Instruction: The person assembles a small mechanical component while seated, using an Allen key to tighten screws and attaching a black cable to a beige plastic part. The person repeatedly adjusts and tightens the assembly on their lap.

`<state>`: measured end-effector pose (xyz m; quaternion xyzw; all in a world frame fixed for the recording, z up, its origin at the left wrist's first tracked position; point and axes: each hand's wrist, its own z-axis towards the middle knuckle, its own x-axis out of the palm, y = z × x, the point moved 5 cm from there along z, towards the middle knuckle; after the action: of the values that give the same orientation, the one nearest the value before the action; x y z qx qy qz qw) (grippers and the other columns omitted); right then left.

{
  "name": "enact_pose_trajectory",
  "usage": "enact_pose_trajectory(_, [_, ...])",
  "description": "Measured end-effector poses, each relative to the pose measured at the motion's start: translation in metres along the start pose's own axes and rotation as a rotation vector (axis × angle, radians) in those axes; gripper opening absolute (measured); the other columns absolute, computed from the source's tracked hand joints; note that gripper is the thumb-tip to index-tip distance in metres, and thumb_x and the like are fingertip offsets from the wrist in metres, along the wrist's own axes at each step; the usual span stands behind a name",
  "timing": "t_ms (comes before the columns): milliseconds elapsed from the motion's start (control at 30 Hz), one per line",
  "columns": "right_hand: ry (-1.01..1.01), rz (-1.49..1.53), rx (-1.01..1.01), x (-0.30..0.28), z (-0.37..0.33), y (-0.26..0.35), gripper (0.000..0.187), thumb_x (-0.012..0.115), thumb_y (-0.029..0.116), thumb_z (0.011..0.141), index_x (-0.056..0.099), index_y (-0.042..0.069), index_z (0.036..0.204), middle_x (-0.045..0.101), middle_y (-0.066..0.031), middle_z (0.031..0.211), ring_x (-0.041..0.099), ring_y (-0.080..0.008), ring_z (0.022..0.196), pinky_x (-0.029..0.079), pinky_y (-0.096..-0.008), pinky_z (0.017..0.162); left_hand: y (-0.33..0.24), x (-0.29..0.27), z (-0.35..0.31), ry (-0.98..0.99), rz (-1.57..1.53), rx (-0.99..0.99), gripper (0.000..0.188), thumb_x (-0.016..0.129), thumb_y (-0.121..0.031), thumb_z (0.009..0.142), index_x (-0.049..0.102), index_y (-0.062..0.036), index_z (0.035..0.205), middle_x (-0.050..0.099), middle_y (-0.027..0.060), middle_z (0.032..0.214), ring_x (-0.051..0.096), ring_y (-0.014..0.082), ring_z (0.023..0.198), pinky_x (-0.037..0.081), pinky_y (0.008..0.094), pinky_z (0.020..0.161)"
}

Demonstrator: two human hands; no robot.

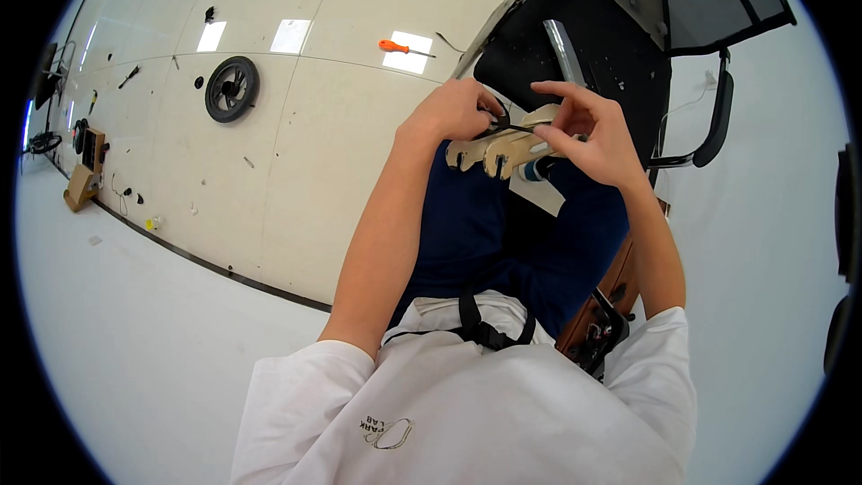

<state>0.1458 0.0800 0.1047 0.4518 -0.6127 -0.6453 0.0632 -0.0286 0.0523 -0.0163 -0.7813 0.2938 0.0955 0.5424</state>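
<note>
Above my knees lies a cream two-pronged part (505,154), like a small wheel fork, with dark slots at its rounded ends. A thin black strap or cord (514,127) runs across it between my hands. The fingers of my left hand (456,110) are closed on the strap's looped left end. At its other end, my right hand (588,133) pinches with the thumb, the index finger stretched out above. The right fingers under the strap are partly hidden. Just beyond, a silver metal tube (564,52) rests on the black chair seat (516,58).
A black-tyred wheel (232,90) and an orange-handled screwdriver (395,47) lie on the tiled floor ahead to the left. Small black parts are scattered farther left, near an open cardboard box (81,187). The chair's armrest (716,112) stands to the right. A brown case (579,323) is beside my right leg.
</note>
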Motion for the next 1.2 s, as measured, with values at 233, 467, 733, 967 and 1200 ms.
enact_pose_trajectory(233, [-0.129, 0.684, 0.336, 0.011, 0.003, -0.043, 0.025, 0.062, 0.004, 0.092, 0.066, -0.003, 0.116, 0.065, -0.0077, 0.077, 0.068, -0.014, 0.066, 0.06, -0.0264, 0.067, 0.0, 0.0, 0.002, -0.019, -0.006, 0.0, 0.036, 0.058, -0.008, 0.081, 0.08, -0.0128, 0.109, 0.076, 0.0171, 0.102, 0.073, 0.0271, 0.083, 0.058, 0.0379, 0.083])
enact_pose_trajectory(467, [-0.161, 1.049, 0.439, 0.027, -0.027, -0.062, 0.02, 0.058, 0.007, 0.098, 0.062, -0.003, 0.115, 0.067, -0.0121, 0.097, 0.072, -0.0209, 0.085, 0.064, -0.0316, 0.081, 0.002, 0.002, 0.004, -0.022, -0.021, 0.018, 0.028, 0.064, -0.011, 0.084, 0.079, -0.0098, 0.107, 0.076, 0.0149, 0.1, 0.072, 0.0275, 0.093, 0.056, 0.0375, 0.086])
enact_pose_trajectory(733, [-0.124, -0.347, -0.284, 0.013, -0.027, -0.003, 0.034, 0.072, 0.003, 0.087, 0.065, 0.004, 0.12, 0.071, -0.012, 0.086, 0.073, -0.0181, 0.079, 0.058, -0.028, 0.07, 0.002, 0.002, 0.003, -0.023, -0.038, -0.011, 0.03, 0.062, -0.009, 0.082, 0.08, -0.0098, 0.106, 0.076, 0.0159, 0.1, 0.072, 0.0285, 0.091, 0.056, 0.0375, 0.086])
enact_pose_trajectory(967, [-0.174, 0.34, 0.272, 0.019, -0.013, -0.026, 0.022, 0.061, 0.007, 0.096, 0.065, 0.0, 0.116, 0.065, -0.0064, 0.064, 0.064, -0.0152, 0.052, 0.054, -0.0253, 0.056, 0.002, 0.002, 0.005, -0.045, -0.001, 0.008, 0.027, 0.063, -0.01, 0.084, 0.079, -0.0089, 0.106, 0.076, 0.0157, 0.1, 0.072, 0.0288, 0.094, 0.056, 0.038, 0.087])
enact_pose_trajectory(1200, [0.019, 0.202, -0.036, 0.015, -0.019, -0.026, 0.02, 0.063, 0.007, 0.096, 0.069, -0.003, 0.112, 0.073, -0.0091, 0.09, 0.073, -0.0166, 0.081, 0.059, -0.0299, 0.078, 0.003, 0.004, 0.004, -0.05, -0.001, 0.004, 0.031, 0.06, -0.008, 0.081, 0.079, -0.0105, 0.105, 0.075, 0.0161, 0.104, 0.071, 0.03, 0.097, 0.055, 0.0388, 0.091])
